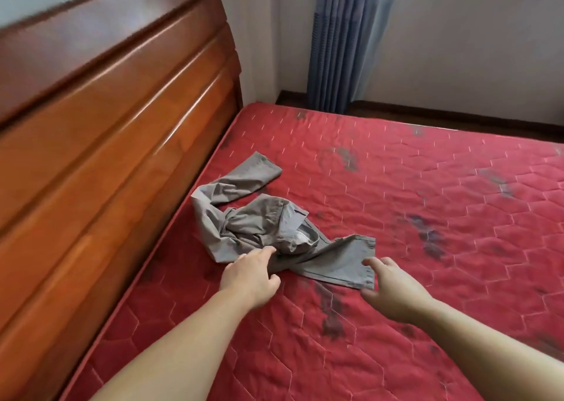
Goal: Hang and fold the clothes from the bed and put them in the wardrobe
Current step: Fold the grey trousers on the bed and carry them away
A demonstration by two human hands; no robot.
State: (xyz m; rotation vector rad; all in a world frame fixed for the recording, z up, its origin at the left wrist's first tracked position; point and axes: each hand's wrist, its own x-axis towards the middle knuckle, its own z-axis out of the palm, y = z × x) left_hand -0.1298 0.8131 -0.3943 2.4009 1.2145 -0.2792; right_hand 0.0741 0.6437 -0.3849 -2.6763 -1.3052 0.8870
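**Both hands reaching the grey trousers near the headboard**

The left hand (251,274) is lying over the near edge of the grey trousers (262,226), fingers loosely extended and touching the cloth, gripping nothing that can be seen. The right hand (389,287) is spreading open at the hem of the nearer trouser leg, fingertips at its edge; whether they are pinching it is unclear.

The trousers are lying crumpled on the red quilted mattress (427,248), one leg trailing toward the wooden headboard (106,125), the other stretching right toward the right hand. The waistband is showing bunched in the middle, pale lining exposed.

The headboard is crowding the left side closely. Rightward and forward the mattress is running wide, ending at a far edge before the blue curtain (341,40) and white wall (473,34).
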